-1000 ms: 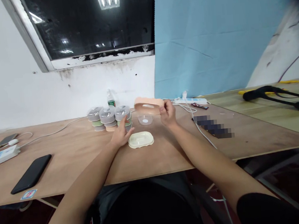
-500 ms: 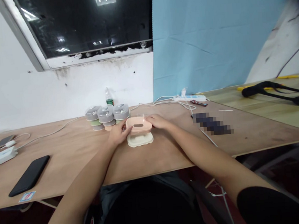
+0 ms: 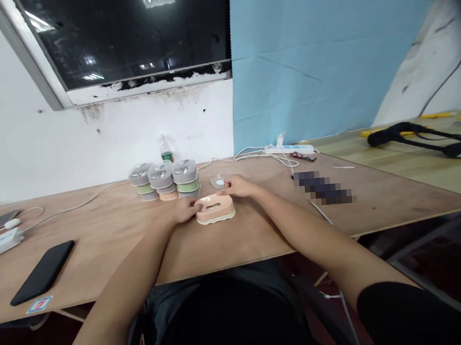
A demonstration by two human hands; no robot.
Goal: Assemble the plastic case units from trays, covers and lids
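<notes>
A peach plastic box part [image 3: 214, 210] with a long slot in its top sits on a cream wavy-edged base [image 3: 216, 221] on the table. My left hand [image 3: 187, 209] is closed on the left end of the peach part, its thumb near the top. At the back right corner, my right hand [image 3: 237, 187] holds the rim with thumb and bent fingers; its far fingertips are partly hidden. Just behind lies a clear plastic lid [image 3: 215, 180], close to the right fingers.
Stacked small boxes with greyish clear lids [image 3: 161, 172] stand behind my left hand, a bottle [image 3: 165, 150] behind them. A black phone [image 3: 42, 272] lies at left. Power strips [image 3: 288, 150] and white cables run along the back. A pixelated dark object [image 3: 322, 187] lies right.
The peach part has come down onto the cream base, which it was held above before. Both hands moved lower with it, and the clear lid behind now shows more fully.
</notes>
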